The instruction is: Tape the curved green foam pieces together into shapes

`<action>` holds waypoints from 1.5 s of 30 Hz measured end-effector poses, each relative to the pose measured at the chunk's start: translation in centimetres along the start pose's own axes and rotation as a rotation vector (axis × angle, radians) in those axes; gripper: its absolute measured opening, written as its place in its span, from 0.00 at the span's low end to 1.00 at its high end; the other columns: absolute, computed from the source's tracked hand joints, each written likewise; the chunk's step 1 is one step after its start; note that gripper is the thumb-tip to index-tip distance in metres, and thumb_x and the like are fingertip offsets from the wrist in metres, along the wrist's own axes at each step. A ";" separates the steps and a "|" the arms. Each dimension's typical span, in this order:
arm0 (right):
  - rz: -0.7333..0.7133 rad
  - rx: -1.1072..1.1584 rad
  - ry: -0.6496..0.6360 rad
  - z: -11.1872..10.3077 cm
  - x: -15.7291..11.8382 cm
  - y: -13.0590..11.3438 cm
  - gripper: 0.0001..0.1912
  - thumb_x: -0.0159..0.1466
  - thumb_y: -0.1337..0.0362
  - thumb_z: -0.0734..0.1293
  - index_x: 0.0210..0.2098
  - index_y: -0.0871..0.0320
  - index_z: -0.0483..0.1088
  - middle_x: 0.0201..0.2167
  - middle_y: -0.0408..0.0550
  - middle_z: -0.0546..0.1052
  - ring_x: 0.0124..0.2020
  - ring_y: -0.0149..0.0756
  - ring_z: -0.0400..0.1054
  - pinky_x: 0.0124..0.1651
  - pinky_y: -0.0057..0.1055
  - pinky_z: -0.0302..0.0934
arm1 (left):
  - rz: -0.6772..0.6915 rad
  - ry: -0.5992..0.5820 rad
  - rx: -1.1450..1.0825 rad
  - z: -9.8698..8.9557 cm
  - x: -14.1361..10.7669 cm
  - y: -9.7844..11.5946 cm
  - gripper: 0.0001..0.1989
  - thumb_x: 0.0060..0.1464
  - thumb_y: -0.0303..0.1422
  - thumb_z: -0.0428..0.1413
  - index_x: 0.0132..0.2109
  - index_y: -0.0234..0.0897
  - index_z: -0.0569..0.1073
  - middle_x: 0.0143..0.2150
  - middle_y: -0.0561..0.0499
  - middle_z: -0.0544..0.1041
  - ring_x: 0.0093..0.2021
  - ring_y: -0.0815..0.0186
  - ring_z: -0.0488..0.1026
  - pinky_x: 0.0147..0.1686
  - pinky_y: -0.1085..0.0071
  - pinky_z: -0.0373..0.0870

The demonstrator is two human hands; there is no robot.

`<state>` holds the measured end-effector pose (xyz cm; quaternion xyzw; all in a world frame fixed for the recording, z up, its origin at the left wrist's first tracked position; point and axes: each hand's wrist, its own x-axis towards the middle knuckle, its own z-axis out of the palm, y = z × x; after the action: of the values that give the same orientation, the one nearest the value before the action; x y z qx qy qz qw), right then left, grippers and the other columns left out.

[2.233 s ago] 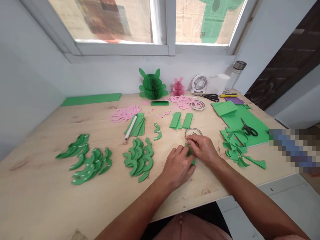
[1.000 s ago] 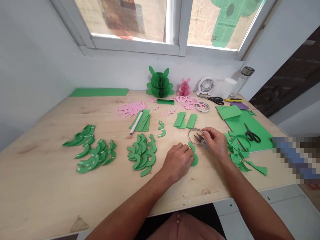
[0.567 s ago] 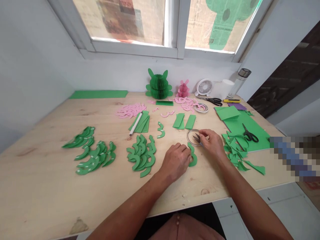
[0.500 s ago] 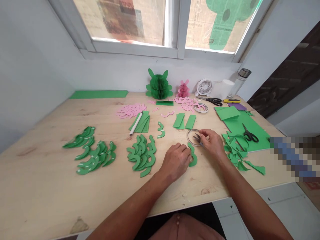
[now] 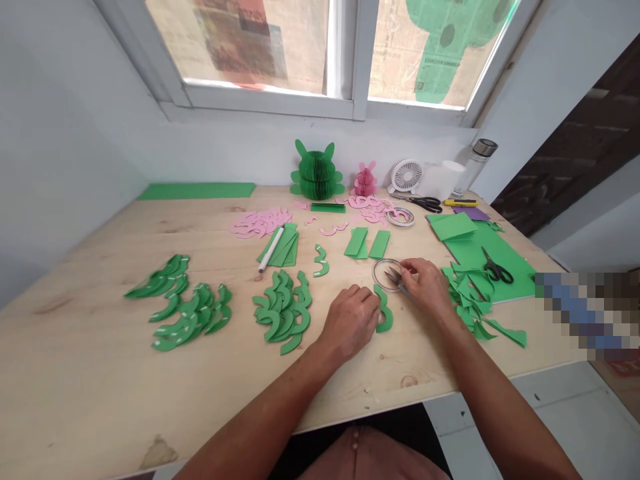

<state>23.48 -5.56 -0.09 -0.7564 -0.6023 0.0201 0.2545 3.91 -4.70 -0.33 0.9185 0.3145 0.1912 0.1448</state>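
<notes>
My left hand (image 5: pixel 353 317) is closed, its fingertips on the edge of a curvy green paper cutout (image 5: pixel 384 319) that lies on the wooden table. Just beyond the cutout, my right hand (image 5: pixel 424 283) grips small pointed snips (image 5: pixel 395 275), blades toward the left. The same hand's fingertips touch the rim of a thin roll of tape (image 5: pixel 375 281), and the blades cross inside its ring. To the left of my left hand lies a heap of similar green cutouts (image 5: pixel 285 310). More green cutouts with white strips (image 5: pixel 193 320) are spread farther left.
Green scraps (image 5: pixel 470 307) and black scissors (image 5: pixel 497 267) on green sheets (image 5: pixel 510 257) lie at right. A white marker (image 5: pixel 271 250) rests on folded green paper. Behind are pink cutouts (image 5: pixel 263 222), a green paper figure (image 5: pixel 317 175), a pink one (image 5: pixel 365 181) and a small fan (image 5: pixel 407 176).
Both hands keep nearly the same place and grip. The snips' blades shift slightly within the tape ring, and the whole view moves a little.
</notes>
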 end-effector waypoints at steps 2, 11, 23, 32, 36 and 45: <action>0.038 -0.046 0.005 -0.5 0.1 0.0 0.12 0.59 0.64 0.59 0.36 0.59 0.73 0.36 0.50 0.77 0.36 0.38 0.69 0.39 0.32 0.58 | -0.002 0.004 -0.005 0.0 0.0 0.0 0.08 0.55 0.29 0.47 0.35 0.37 0.71 0.35 0.47 0.73 0.38 0.62 0.66 0.40 0.65 0.64; 0.068 -0.157 -0.149 -2.0 -0.2 -0.6 0.10 0.58 0.57 0.62 0.30 0.56 0.72 0.29 0.45 0.77 0.31 0.35 0.68 0.29 0.28 0.50 | 0.003 0.059 -0.028 0.3 0.0 -0.4 0.08 0.54 0.27 0.48 0.34 0.37 0.72 0.35 0.48 0.73 0.37 0.63 0.67 0.39 0.65 0.65; -0.004 -0.223 -0.314 -2.0 -0.5 -0.7 0.10 0.56 0.59 0.65 0.36 0.56 0.68 0.35 0.48 0.76 0.36 0.37 0.67 0.31 0.28 0.47 | 0.021 0.134 -0.071 0.8 0.1 -1.0 0.09 0.55 0.27 0.47 0.35 0.38 0.72 0.35 0.47 0.74 0.37 0.62 0.69 0.39 0.64 0.67; 0.006 -0.079 -0.377 -1.8 -0.5 -0.5 0.08 0.56 0.61 0.64 0.35 0.57 0.69 0.32 0.46 0.74 0.32 0.33 0.65 0.30 0.26 0.46 | -0.005 0.110 -0.086 0.3 0.7 -0.4 0.09 0.55 0.28 0.47 0.34 0.38 0.72 0.35 0.48 0.75 0.39 0.62 0.70 0.40 0.64 0.67; -0.025 -0.044 -0.367 -1.9 -0.5 -0.3 0.06 0.58 0.63 0.62 0.29 0.57 0.69 0.26 0.45 0.74 0.29 0.32 0.64 0.28 0.26 0.44 | -0.008 0.076 -0.036 -0.3 1.1 0.3 0.09 0.55 0.28 0.47 0.34 0.38 0.72 0.35 0.48 0.75 0.38 0.62 0.70 0.39 0.65 0.66; 0.153 0.233 -0.037 -1.8 0.4 0.8 0.09 0.60 0.59 0.58 0.28 0.56 0.65 0.24 0.43 0.74 0.26 0.32 0.65 0.29 0.25 0.51 | 0.002 0.054 0.153 0.8 4.0 1.8 0.07 0.53 0.27 0.50 0.36 0.37 0.74 0.37 0.45 0.75 0.41 0.58 0.68 0.39 0.62 0.62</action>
<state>24.86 -5.98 1.24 -0.7649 -0.5409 0.1233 0.3273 8.16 -3.69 0.67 0.9216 0.3311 0.1916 0.0656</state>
